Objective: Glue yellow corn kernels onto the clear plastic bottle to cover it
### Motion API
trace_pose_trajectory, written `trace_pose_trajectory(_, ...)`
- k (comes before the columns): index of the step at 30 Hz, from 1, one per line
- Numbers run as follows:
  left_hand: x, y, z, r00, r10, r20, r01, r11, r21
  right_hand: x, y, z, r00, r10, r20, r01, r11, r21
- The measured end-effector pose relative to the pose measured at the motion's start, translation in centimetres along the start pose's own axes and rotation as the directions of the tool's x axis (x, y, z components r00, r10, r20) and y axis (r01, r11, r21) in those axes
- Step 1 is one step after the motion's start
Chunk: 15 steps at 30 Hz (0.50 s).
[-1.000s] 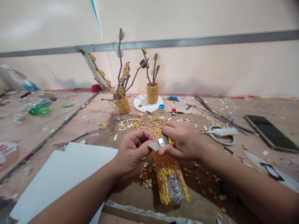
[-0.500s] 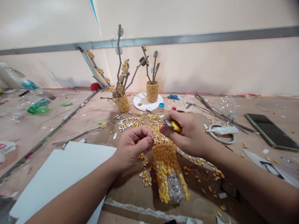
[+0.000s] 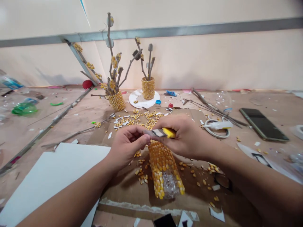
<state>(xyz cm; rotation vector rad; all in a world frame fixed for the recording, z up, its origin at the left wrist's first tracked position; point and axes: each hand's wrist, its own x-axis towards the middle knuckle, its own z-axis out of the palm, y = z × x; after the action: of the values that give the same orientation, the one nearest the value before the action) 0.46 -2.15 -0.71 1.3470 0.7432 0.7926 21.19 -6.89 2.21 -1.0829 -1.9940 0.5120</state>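
Observation:
My left hand (image 3: 130, 145) is closed in a pinch, its fingertips meeting the front of a yellow utility knife (image 3: 169, 132) with a flat grey metal end. A small corn kernel seems pinched there, mostly hidden by the fingers. My right hand (image 3: 187, 135) grips the knife, its grey end pointing left. Just below both hands, a clear plastic bottle (image 3: 170, 184) lies tilted on the cardboard (image 3: 132, 198). Rows of corn kernels (image 3: 162, 157) cover most of its side, and a bare transparent patch shows near the close end.
Loose kernels (image 3: 142, 178) and white scraps litter the cardboard. Two kernel-covered pots with twigs stand behind, one (image 3: 117, 101) at left, another (image 3: 148, 89) on a white disc (image 3: 136, 102). White sheets (image 3: 56, 176) lie left; a white bottle (image 3: 219, 125), cable and phone (image 3: 264, 124) lie right.
My right hand has brought the knife left and down, so its grey end now meets my left fingertips. The whole view has shifted slightly.

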Motion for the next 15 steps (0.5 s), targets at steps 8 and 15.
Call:
trace_pose_trajectory(8, 0.1, -0.7, -1.0, 0.987, 0.073, 0.14, -0.107, 0.963, 0.248, 0.1, 0.9, -3.0, 0.851, 0.219, 0.478, -0.315, 0.94, 0.129)
trace_pose_trajectory(15, 0.0, -0.4, -2.1, 0.888, -0.169, 0.427, -0.079, 0.859, 0.506, -0.9, -0.1, -4.3, 0.703, 0.275, 0.656, -0.288, 0.953, -0.09)
